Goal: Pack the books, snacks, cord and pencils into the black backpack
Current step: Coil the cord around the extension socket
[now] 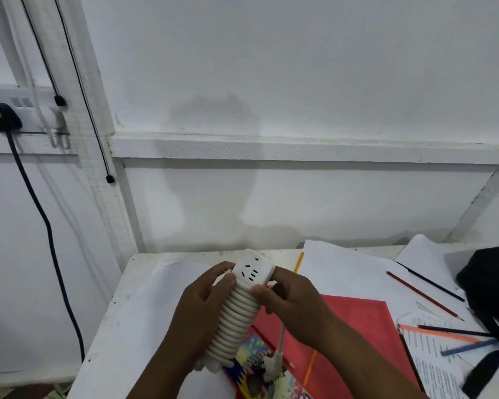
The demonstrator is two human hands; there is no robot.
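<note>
The cord [236, 312] is wound in tight white coils round its power strip [252, 270], held tilted above the table [118, 312], socket end up and away from the person; the left hand [205, 292] grips the strip's left side, thumb over the top coils; the right hand [291, 300] grips its right side, thumb pressed on the coils; a loose end with the plug [271, 364] hangs down below the right hand; under them lie a colourful book [260, 378] and a red folder [357, 335]; pencils [424, 295] lie scattered on white papers [343, 272] to the right, one yellow pencil [299, 262] near the strip; the backpack [490, 283] sits at the right edge, beside a printed sheet [432, 367]
</note>
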